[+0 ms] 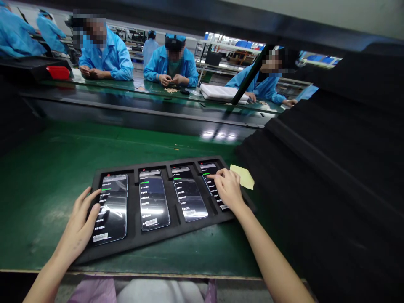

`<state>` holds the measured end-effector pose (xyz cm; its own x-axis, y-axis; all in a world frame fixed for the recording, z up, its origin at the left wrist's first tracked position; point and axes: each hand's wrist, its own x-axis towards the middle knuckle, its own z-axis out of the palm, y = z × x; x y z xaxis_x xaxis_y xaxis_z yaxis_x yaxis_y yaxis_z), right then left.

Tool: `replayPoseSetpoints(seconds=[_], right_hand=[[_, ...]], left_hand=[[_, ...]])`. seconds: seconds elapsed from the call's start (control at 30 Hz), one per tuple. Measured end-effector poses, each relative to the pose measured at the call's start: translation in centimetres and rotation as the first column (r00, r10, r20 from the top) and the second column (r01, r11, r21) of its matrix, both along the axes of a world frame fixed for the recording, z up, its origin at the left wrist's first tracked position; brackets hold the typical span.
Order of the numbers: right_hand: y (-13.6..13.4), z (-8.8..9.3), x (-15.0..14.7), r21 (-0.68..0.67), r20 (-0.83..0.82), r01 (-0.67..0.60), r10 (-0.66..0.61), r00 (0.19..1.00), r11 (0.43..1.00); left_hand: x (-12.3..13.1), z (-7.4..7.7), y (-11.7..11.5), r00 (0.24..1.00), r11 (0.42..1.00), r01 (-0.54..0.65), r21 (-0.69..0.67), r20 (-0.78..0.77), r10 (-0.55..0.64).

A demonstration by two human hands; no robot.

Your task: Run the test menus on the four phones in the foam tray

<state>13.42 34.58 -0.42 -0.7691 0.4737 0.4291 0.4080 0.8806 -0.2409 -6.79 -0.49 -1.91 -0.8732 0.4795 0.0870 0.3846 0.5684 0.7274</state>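
Observation:
A black foam tray [134, 210] lies slightly askew on the green work surface, with several lit smartphones set in its slots. Each screen shows a dark list with one green line. At the left end, my left hand [78, 225] rests with spread fingers over the tray's edge, fingertips at the side of the leftmost smartphone [113, 210]. My right hand [227, 189] reaches over the rightmost smartphone [214, 191], index finger stretched to its screen near the green line, and partly covers it. Between them lie a second smartphone [154, 200] and a third smartphone [189, 195].
A yellow paper note [243, 176] lies by the tray's right end. Dark ribbed material [331, 168] walls the right side. Beyond a ledge [142, 113], co-workers in blue coats sit at another bench with a red bin [58, 72] and a white stack [221, 92].

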Motion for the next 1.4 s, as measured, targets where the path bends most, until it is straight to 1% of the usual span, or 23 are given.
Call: replayPoseSetpoints(seconds=[0.07, 0.13, 0.2, 0.27, 0.33, 0.4, 0.5, 0.57, 0.63, 0.73, 0.83, 0.9, 0.97, 1.03, 1.13, 1.2, 1.27, 1.33, 1.4], right_hand=[[-1.3, 0.2, -0.8, -0.001, 0.024, -0.068, 0.068, 0.997, 0.998], [-2.6, 0.3, -1.6, -0.004, 0.081, -0.159, 0.159, 0.984, 0.987], [-3.6, 0.4, -2.4, -0.001, 0.145, -0.222, 0.22, 0.965, 0.975], [-4.5, 0.5, -3.1, 0.012, 0.172, -0.239, 0.234, 0.957, 0.971], [-5.5, 0.5, -3.8, 0.029, 0.152, -0.255, 0.248, 0.957, 0.967], [-6.8, 0.6, -4.7, 0.029, 0.147, -0.321, 0.313, 0.938, 0.947], [-8.8, 0.7, -6.3, 0.008, 0.213, -0.443, 0.432, 0.876, 0.896], [-9.8, 0.7, -7.2, 0.009, 0.252, -0.483, 0.465, 0.848, 0.876], [-10.3, 0.6, -7.6, 0.021, 0.246, -0.495, 0.475, 0.845, 0.869], [-10.1, 0.5, -7.3, 0.024, 0.161, -0.486, 0.476, 0.865, 0.874], [-9.6, 0.6, -6.0, 0.01, 0.076, -0.476, 0.474, 0.877, 0.879], [-9.3, 0.6, -5.0, 0.0, 0.052, -0.482, 0.482, 0.875, 0.876], [-9.4, 0.6, -4.0, -0.013, 0.038, -0.491, 0.492, 0.87, 0.871], [-9.7, 0.5, -3.2, -0.032, 0.018, -0.498, 0.499, 0.866, 0.866], [-10.5, 0.2, -2.7, -0.056, 0.004, -0.544, 0.545, 0.838, 0.837], [-11.2, -0.1, -2.7, -0.065, 0.022, -0.595, 0.598, 0.801, 0.801], [-11.7, -0.4, -2.8, -0.075, 0.05, -0.63, 0.634, 0.772, 0.773], [-12.1, -0.5, -3.0, -0.087, 0.081, -0.645, 0.65, 0.755, 0.759], [-12.4, -0.5, -3.1, -0.092, 0.103, -0.648, 0.654, 0.749, 0.756]], left_hand=[[0.0, -0.1, -0.1, 1.0, 1.0, 0.006, 0.007, -0.006, -0.006], [-0.1, -0.2, -0.2, 1.0, 1.0, 0.003, 0.013, -0.007, -0.003], [-0.2, -0.4, -0.2, 1.0, 1.0, -0.002, 0.011, -0.006, 0.002], [-0.2, -0.5, -0.2, 1.0, 1.0, -0.002, 0.013, -0.013, 0.002], [-0.1, -0.5, -0.2, 1.0, 1.0, 0.001, 0.022, -0.017, -0.001], [0.0, -0.5, -0.2, 1.0, 1.0, 0.009, 0.03, -0.011, -0.008], [0.2, -0.4, -0.2, 1.0, 0.999, 0.011, 0.038, 0.011, -0.011], [0.3, -0.2, -0.2, 1.0, 0.999, 0.004, 0.044, 0.029, -0.005], [0.4, -0.1, -0.2, 0.999, 0.999, 0.001, 0.048, 0.047, -0.003], [0.5, 0.2, -0.2, 0.997, 0.999, 0.006, 0.039, 0.075, -0.009], [0.7, 0.5, -0.2, 0.995, 1.0, 0.018, -0.015, 0.101, -0.017], [0.7, 0.7, -0.1, 0.994, 0.997, 0.038, -0.06, 0.106, -0.032], [0.8, 0.8, 0.0, 0.992, 0.997, 0.047, -0.068, 0.12, -0.039], [0.8, 0.5, 0.0, 0.99, 0.999, 0.029, -0.022, 0.141, -0.025], [0.9, -0.5, -0.4, 0.987, 0.991, -0.022, 0.131, 0.163, 0.001], [1.1, -1.3, -1.0, 0.979, 0.968, -0.035, 0.25, 0.201, -0.017], [1.3, -1.9, -1.6, 0.963, 0.942, -0.028, 0.333, 0.262, -0.064], [1.6, -2.1, -2.1, 0.945, 0.935, -0.014, 0.356, 0.309, -0.104], [1.8, -1.9, -2.3, 0.941, 0.942, -0.004, 0.336, 0.319, -0.11]])
